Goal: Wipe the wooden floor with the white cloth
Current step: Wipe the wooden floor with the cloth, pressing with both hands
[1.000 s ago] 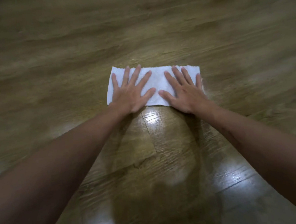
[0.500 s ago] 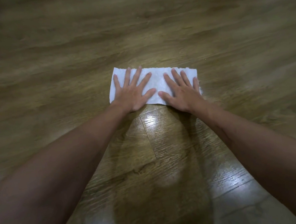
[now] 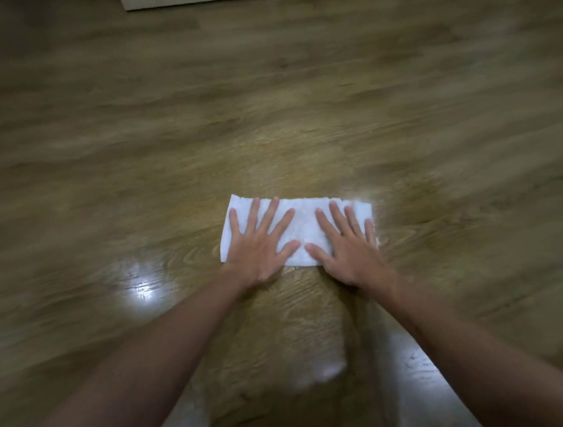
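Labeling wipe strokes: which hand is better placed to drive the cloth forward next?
Neither clearly. Left hand and right hand both press flat, fingers spread, on the white cloth, one on each half. Floor ahead is bare up to the furniture, so a two-handed push looks likeliest.

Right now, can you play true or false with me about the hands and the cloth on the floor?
1. Both hands lie flat on the white cloth. True.
2. The left hand is scrunching the cloth into a ball. False: its fingers are spread straight.
3. The cloth lies on a wooden floor. True.
4. The right hand is lifted in the air. False: it presses the cloth.
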